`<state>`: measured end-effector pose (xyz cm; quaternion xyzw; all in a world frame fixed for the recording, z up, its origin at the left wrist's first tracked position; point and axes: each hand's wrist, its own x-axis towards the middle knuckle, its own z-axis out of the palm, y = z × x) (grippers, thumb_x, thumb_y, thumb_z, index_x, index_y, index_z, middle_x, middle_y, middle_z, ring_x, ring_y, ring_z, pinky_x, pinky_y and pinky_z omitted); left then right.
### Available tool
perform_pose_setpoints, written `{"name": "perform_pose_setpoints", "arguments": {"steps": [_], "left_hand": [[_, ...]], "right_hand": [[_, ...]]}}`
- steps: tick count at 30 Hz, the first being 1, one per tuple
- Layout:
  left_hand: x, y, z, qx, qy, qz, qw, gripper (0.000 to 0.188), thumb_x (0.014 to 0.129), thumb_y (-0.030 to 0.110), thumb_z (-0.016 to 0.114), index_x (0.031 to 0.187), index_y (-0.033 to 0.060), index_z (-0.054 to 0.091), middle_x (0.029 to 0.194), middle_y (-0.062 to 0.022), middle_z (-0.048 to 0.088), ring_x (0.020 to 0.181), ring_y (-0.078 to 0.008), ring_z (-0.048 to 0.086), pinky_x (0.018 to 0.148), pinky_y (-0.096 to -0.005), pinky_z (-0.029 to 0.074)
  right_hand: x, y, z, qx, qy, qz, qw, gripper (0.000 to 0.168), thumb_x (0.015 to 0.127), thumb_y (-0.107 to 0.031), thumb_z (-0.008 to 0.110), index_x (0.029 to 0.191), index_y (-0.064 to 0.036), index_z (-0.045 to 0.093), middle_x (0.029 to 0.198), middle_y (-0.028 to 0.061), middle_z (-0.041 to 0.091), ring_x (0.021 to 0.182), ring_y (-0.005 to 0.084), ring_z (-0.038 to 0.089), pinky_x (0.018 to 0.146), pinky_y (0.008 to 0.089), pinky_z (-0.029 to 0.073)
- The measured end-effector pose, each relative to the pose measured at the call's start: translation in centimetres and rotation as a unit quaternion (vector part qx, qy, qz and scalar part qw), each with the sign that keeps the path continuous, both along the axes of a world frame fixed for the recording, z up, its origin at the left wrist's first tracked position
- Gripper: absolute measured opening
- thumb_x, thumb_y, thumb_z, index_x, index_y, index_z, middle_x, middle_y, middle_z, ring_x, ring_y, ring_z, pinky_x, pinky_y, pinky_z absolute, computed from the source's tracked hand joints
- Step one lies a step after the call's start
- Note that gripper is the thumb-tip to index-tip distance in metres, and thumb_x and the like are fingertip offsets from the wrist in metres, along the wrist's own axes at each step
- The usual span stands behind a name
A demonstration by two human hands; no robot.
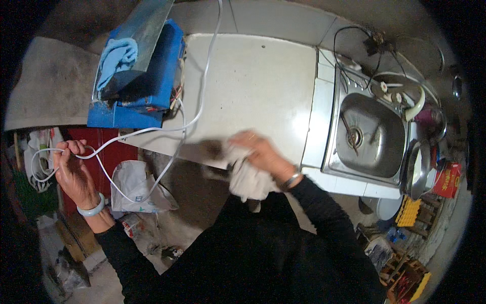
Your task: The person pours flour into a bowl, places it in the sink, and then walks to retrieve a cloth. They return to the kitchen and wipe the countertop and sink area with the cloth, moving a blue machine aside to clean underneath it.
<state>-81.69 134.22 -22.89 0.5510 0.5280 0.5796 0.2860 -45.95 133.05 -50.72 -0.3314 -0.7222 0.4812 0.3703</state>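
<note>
My left hand (74, 171), with a pale bangle at the wrist, grips a white electric cable (142, 132) at the left. Loops of the cable hang around that hand, and the rest runs up past the counter's top edge. In my right hand (262, 152) is a crumpled whitish cloth (250, 178), held by the front edge of the white countertop (258, 87). This hand is blurred, and the cloth hangs below its fingers. A blue metal machine (140, 91) with exposed wires stands on the counter at the left. A light-blue cloth (118, 57) is draped over its sloping metal sheet (153, 38).
To the right, a stainless steel sink (374, 133) is set in white tile, with a brown stick (350, 135) in its basin. Metal bowls (417, 169) stand beyond it. Below the counter at left lies a white plastic bag (138, 186). Black cords (336, 41) hang behind the sink.
</note>
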Motion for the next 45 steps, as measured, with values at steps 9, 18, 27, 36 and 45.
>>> {"name": "perform_pose_setpoints", "arguments": {"steps": [9,18,27,36,45], "left_hand": [[-1.5,1.3,0.1,-0.025,-0.004,0.049,0.998,0.012,0.095,0.014,0.048,0.092,0.0033,0.044,0.078,-0.0049,0.043,0.073,-0.0178,0.041,0.083,-0.0361,0.04],[-3.1,1.2,0.2,-0.05,0.015,0.107,0.993,0.012,0.096,0.017,0.047,0.092,0.0055,0.044,0.078,-0.0041,0.042,0.073,-0.0172,0.041,0.078,-0.0339,0.039],[1.0,4.6,-2.3,-0.038,-0.031,0.162,0.986,0.01,0.092,0.013,0.052,0.09,0.0067,0.044,0.074,-0.0035,0.044,0.068,-0.015,0.043,0.077,-0.0321,0.041],[-3.7,1.9,-2.9,-0.054,-0.014,0.166,0.985,0.011,0.093,0.015,0.052,0.091,0.0064,0.046,0.075,-0.0023,0.045,0.07,-0.0148,0.045,0.079,-0.0331,0.042],[-3.4,0.4,-1.1,-0.046,-0.061,0.166,0.983,0.011,0.091,0.013,0.052,0.087,0.0064,0.044,0.073,-0.0034,0.044,0.067,-0.0146,0.043,0.076,-0.0328,0.041]], "right_hand": [[12.1,21.9,-6.7,0.109,-0.209,-0.352,0.906,0.057,0.071,0.004,0.052,0.127,-0.003,0.05,0.11,0.0229,0.058,0.103,0.04,0.054,0.09,0.043,0.044],[7.6,25.3,-3.5,0.072,-0.091,-0.208,0.971,0.057,0.068,0.012,0.049,0.12,-0.009,0.059,0.109,0.0171,0.062,0.105,0.0351,0.057,0.093,0.0392,0.045],[5.0,30.5,-6.8,0.078,-0.153,-0.043,0.984,0.054,0.072,0.011,0.05,0.121,-0.01,0.06,0.109,0.0144,0.063,0.106,0.0309,0.058,0.095,0.0383,0.046],[-4.2,33.0,-9.3,0.196,-0.197,-0.076,0.958,0.073,0.069,0.011,0.049,0.137,-0.015,0.042,0.13,0.0192,0.052,0.125,0.0345,0.046,0.106,0.0405,0.038],[-12.0,12.6,-5.3,0.027,-0.033,0.259,0.965,0.058,0.072,0.011,0.052,0.125,-0.011,0.057,0.129,0.0151,0.054,0.124,0.0276,0.048,0.106,0.0386,0.037]]}}
